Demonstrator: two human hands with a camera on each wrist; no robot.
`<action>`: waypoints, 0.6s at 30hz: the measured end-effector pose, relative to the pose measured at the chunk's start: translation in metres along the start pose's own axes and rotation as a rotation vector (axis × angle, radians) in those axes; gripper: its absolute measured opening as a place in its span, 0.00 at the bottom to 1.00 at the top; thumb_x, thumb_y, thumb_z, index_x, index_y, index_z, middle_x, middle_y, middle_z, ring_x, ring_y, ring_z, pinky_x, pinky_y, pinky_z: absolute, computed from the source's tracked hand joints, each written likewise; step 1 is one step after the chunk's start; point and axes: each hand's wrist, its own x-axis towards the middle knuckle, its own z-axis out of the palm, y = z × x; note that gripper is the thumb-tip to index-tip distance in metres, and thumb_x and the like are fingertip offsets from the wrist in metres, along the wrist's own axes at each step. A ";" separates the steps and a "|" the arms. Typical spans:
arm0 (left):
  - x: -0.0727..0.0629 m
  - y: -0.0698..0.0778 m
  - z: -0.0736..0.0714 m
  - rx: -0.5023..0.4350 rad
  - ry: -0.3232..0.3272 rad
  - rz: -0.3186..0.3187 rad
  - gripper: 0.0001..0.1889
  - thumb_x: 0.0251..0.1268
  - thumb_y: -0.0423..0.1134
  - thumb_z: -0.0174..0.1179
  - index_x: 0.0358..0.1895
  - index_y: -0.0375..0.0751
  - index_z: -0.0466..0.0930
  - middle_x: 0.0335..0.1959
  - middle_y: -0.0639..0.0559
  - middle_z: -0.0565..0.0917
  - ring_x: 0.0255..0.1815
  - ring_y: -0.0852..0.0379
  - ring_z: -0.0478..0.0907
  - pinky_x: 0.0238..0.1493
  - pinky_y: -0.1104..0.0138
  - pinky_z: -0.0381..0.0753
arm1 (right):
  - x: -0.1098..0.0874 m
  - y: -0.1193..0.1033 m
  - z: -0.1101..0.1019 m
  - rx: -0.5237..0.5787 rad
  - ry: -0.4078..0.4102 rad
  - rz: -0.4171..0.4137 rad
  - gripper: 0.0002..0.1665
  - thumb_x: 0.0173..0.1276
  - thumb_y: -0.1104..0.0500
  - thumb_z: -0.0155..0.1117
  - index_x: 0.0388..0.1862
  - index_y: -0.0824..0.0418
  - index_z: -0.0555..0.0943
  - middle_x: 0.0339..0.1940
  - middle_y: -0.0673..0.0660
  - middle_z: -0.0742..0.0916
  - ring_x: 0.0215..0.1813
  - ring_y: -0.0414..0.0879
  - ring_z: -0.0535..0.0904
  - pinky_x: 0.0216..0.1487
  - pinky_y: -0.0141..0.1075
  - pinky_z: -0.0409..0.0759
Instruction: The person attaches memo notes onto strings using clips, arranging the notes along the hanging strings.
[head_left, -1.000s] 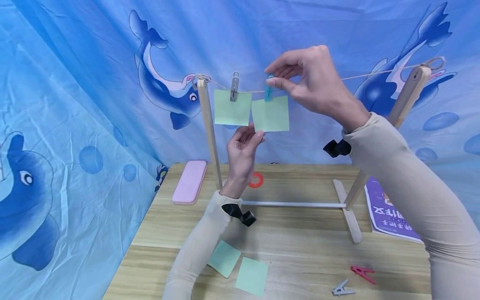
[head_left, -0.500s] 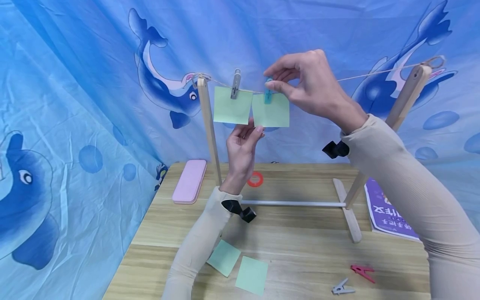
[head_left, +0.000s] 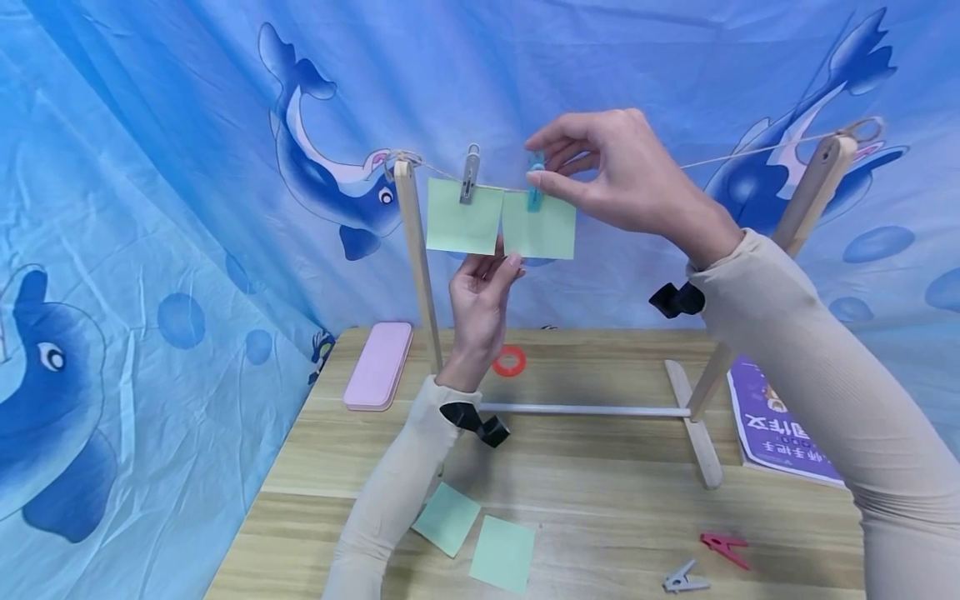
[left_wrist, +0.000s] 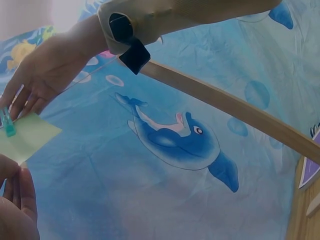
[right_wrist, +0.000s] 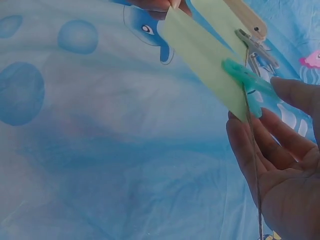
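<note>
A teal clothespin (head_left: 535,193) stands over the top edge of a green paper note (head_left: 538,229) at the string (head_left: 757,152). My right hand (head_left: 626,171) pinches the pin's upper end between thumb and fingers; the right wrist view shows the teal pin (right_wrist: 245,80) straddling string and paper. Below, my left hand (head_left: 480,304) pinches the same note's lower left corner; its other fingers are partly behind the paper. To the left, a second green note (head_left: 463,223) hangs under a grey clothespin (head_left: 468,177), side by side with the first.
Wooden posts (head_left: 417,267) (head_left: 813,196) carry the string, joined low by a white rod (head_left: 585,409). On the table lie two green notes (head_left: 447,518) (head_left: 502,553), a red clothespin (head_left: 724,549), a grey one (head_left: 684,577), a pink case (head_left: 379,367), a red ring (head_left: 509,362) and a purple book (head_left: 783,429).
The note under the teal clothespin has gone from tilted to nearly level, and its top edge sits higher against the pin. My right hand has lowered slightly; both hands keep their hold.
</note>
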 end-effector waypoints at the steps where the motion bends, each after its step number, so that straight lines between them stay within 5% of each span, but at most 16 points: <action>1: 0.000 0.000 0.000 -0.001 -0.001 0.002 0.16 0.72 0.21 0.57 0.58 0.40 0.78 0.51 0.55 0.84 0.45 0.62 0.83 0.49 0.73 0.86 | 0.000 0.000 0.000 0.002 -0.003 0.001 0.22 0.75 0.51 0.69 0.62 0.59 0.84 0.54 0.57 0.90 0.54 0.46 0.87 0.64 0.41 0.86; 18: -0.003 0.001 -0.006 0.007 -0.033 0.022 0.17 0.71 0.20 0.57 0.57 0.40 0.79 0.48 0.54 0.84 0.46 0.62 0.84 0.51 0.71 0.87 | -0.021 -0.004 -0.010 0.010 0.166 -0.103 0.18 0.72 0.56 0.71 0.59 0.58 0.86 0.52 0.54 0.91 0.52 0.42 0.88 0.60 0.27 0.85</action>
